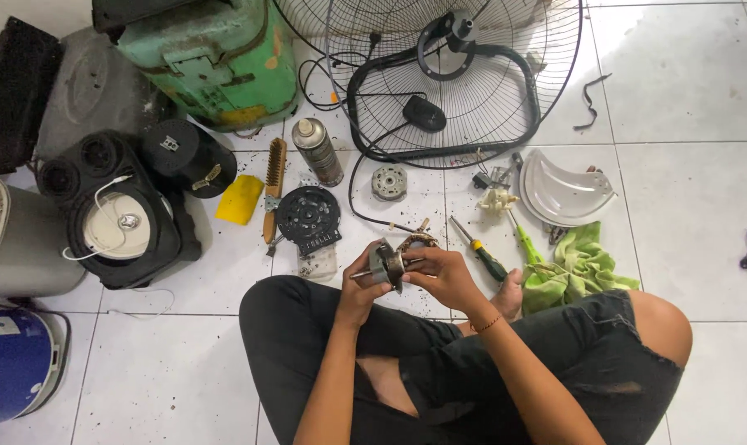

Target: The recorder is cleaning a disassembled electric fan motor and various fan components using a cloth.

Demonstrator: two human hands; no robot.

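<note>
I sit cross-legged on a white tiled floor. My left hand (358,284) and my right hand (443,272) together hold a small round metal fan motor part (387,261) with a shaft, above my knees. Just beyond it a copper winding piece (417,241) shows behind my fingers. A black round motor housing plate (307,216) lies on the floor ahead of my left hand. A screwdriver with a green and yellow handle (482,252) lies right of my right hand.
A wire fan guard (505,91) with a black cable lies ahead. A spray can (317,152), wire brush (273,191), yellow cloth (240,199), green rag (579,268), white curved cover (564,191), black speaker (118,218), green metal box (213,58) and grey bucket (19,247) surround me.
</note>
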